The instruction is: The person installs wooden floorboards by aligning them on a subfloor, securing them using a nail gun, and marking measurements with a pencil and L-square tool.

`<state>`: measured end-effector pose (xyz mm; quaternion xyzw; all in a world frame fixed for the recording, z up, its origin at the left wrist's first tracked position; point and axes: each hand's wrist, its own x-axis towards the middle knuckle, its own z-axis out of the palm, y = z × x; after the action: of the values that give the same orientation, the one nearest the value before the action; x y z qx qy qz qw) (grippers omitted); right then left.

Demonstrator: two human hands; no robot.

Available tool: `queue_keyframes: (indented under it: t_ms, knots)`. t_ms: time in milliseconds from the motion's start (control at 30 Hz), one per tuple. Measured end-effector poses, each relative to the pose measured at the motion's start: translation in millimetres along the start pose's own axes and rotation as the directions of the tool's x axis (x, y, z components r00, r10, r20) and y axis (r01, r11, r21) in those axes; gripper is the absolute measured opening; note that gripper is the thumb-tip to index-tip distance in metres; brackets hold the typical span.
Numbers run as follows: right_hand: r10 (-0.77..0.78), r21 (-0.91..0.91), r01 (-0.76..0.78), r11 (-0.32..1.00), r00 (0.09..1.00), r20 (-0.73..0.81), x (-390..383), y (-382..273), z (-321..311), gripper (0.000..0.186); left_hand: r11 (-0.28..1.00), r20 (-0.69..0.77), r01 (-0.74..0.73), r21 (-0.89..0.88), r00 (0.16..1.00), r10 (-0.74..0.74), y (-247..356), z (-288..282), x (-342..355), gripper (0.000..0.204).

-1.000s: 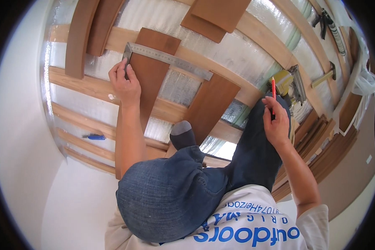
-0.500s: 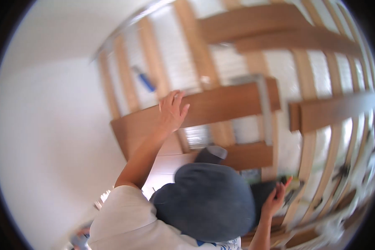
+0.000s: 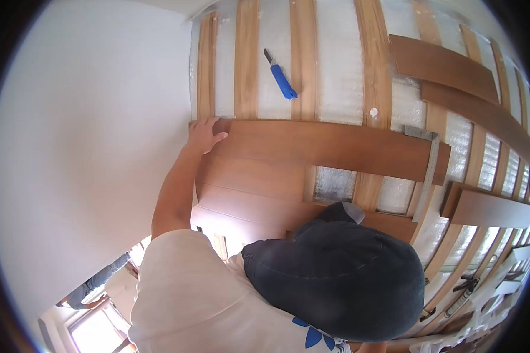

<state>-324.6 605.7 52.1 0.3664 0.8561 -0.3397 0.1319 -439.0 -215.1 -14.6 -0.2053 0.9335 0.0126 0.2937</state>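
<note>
My left hand (image 3: 204, 137) lies on the left end of a brown wooden floorboard (image 3: 312, 141), close to the white wall. Its fingers reach the board's far edge and its thumb is spread apart. Across the board's right end rests a metal carpenter's square (image 3: 433, 167). Beyond the board, a blue-handled utility knife (image 3: 283, 81) lies over the wooden battens with its blade out. My right hand is out of sight; only a bit of my right arm (image 3: 372, 347) shows at the lower edge, past my dark-trousered knee.
Pale battens (image 3: 303, 53) run over silvery foil sheeting (image 3: 341, 65). Laid floorboards (image 3: 247, 176) stand nearer me, along the white wall (image 3: 94, 141). Loose boards (image 3: 444, 65) lie at the far right, and shorter pieces (image 3: 492, 207) nearer. Tools and plastic sheeting (image 3: 477, 312) clutter the lower right.
My left hand has moved left along the floorboard to its end by the wall. My right hand, earlier holding a thin red stick-like thing, has gone from sight. The view has shifted and turned.
</note>
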Motion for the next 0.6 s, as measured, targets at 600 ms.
queue_keyframes:
  t_ms: [600]
  knots:
    - [0.027,0.0,-0.027,1.0,0.998,-0.048,-14.0,-23.2,16.4,0.042,0.991,0.003,-0.006,-0.131,1.0,0.007,-6.0,4.8,4.0,0.079]
